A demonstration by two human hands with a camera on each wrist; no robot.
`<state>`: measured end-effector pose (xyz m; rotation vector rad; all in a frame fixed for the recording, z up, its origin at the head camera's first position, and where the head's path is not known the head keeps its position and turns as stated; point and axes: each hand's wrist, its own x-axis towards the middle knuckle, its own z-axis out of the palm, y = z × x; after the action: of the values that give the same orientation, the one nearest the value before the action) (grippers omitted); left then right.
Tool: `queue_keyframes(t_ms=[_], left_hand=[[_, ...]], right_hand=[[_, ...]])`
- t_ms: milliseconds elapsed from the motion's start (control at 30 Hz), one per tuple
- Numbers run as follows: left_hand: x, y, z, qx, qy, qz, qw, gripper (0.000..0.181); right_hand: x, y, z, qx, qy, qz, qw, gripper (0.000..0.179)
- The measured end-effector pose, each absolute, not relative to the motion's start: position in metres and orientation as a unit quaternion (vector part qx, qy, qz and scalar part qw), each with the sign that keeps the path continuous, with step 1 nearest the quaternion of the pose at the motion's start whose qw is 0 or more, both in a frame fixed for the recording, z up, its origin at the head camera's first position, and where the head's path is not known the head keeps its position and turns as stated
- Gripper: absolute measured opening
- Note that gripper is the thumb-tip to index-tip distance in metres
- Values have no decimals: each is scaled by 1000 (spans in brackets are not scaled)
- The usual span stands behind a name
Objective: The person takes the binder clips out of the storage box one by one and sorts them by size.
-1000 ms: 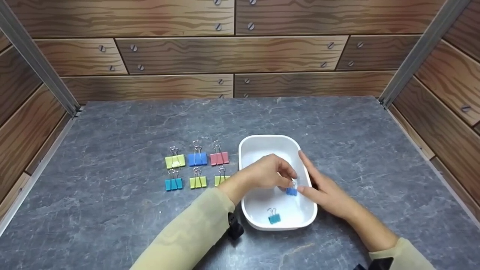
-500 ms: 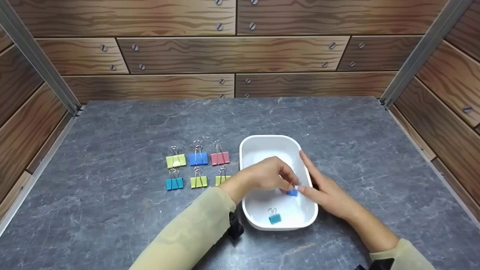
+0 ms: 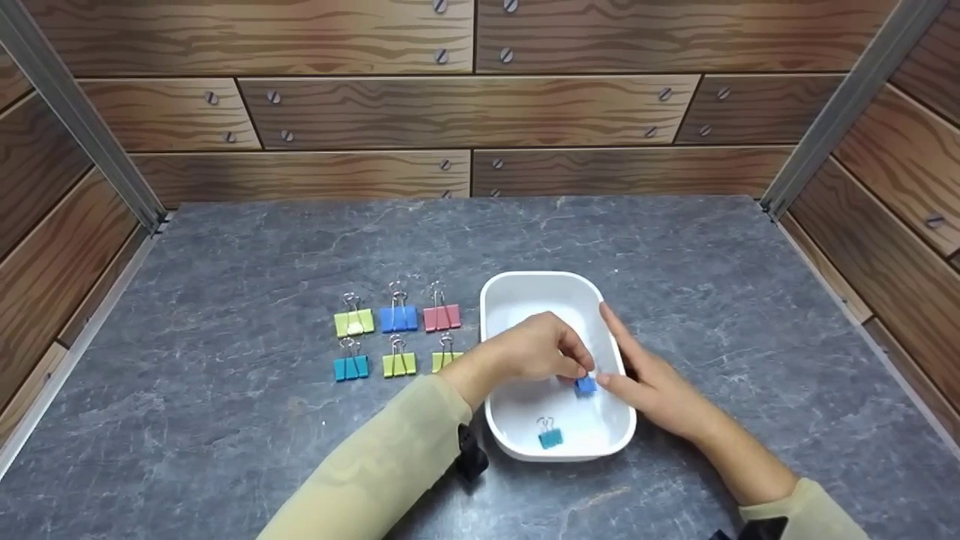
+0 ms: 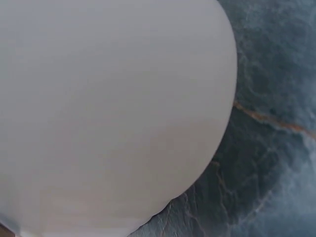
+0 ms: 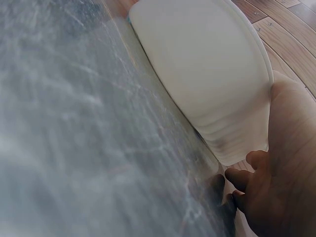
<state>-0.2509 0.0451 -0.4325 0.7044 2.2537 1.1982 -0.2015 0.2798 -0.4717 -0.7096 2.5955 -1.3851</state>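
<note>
A white plastic tub (image 3: 501,281) stands on the grey table. My left hand (image 3: 536,349) reaches over its left rim and pinches a small blue binder clip (image 3: 585,386) by its wire handles, inside the tub near the right wall. My right hand (image 3: 660,390) grips the tub's right side, thumb over the rim and fingers along the outside wall. On the tub's floor, towards the front, lies a small teal binder clip (image 3: 550,437). The left wrist view shows only the tub's outer wall (image 4: 118,98); in the right wrist view my right hand (image 5: 276,163) is against the tub.
Left of the tub, binder clips lie in two rows: yellow-green (image 3: 353,322), blue (image 3: 398,319) and red (image 3: 442,317) behind; teal (image 3: 351,367), yellow-green (image 3: 399,364) and another yellow-green (image 3: 445,361) in front, the last partly behind my left forearm. Wood-patterned panels (image 3: 360,112) surround the table.
The blue clip tilts slightly between my left fingers, and a little more of its body shows now. My right thumb shifts slightly on the rim. The tub stays in place.
</note>
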Motion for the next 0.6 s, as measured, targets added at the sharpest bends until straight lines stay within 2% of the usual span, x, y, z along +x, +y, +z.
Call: queue_keyframes(t_ms=[300, 600], left_hand=[[-248, 48, -431, 213, 834, 470, 197, 7], [-248, 43, -425, 187, 813, 542, 98, 13]], right_hand=[[-201, 281, -474, -240, 853, -459, 58, 86], [-203, 280, -472, -235, 856, -456, 61, 86]])
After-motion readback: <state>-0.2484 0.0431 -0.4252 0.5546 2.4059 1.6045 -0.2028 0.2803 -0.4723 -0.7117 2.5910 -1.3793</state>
